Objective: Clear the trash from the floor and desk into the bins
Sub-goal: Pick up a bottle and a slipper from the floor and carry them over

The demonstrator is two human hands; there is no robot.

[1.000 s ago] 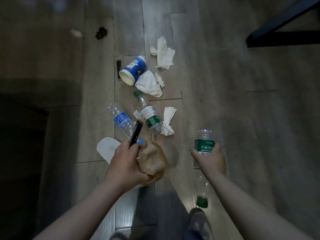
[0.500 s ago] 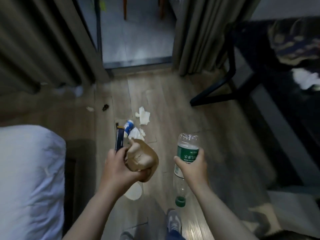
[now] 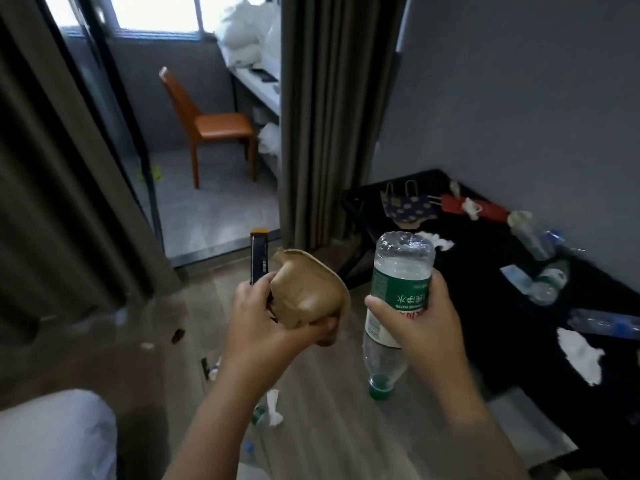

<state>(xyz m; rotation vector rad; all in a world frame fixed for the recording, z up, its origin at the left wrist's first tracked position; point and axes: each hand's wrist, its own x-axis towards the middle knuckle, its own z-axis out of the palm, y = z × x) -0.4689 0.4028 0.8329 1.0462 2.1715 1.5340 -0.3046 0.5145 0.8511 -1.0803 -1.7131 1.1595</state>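
My left hand point(image 3: 256, 317) grips a crumpled brown paper bowl point(image 3: 306, 289) together with a thin black packet point(image 3: 259, 256) that sticks up behind it. My right hand point(image 3: 420, 313) holds a clear plastic bottle with a green label point(image 3: 398, 282) upside down, its green cap point(image 3: 380, 389) pointing at the floor. Both hands are at chest height over the wooden floor point(image 3: 329, 427). On the floor below my left arm lie a white tissue point(image 3: 273, 407) and parts of other bottles. The black desk point(image 3: 502, 306) at the right carries tissues point(image 3: 580, 355), several bottles point(image 3: 547, 282) and paper bags point(image 3: 408, 206).
A white bed corner point(image 3: 55, 438) sits at the lower left. Grey curtains point(image 3: 322, 116) frame a doorway to a balcony with an orange chair point(image 3: 214, 128) and a white counter point(image 3: 263, 88). Small scraps point(image 3: 178, 336) lie on the floor by the left curtain. No bin is in view.
The view has risen from the floor trash to the room, curtains and desk. Both hands have come up with the bowl, packet and bottle still in them.
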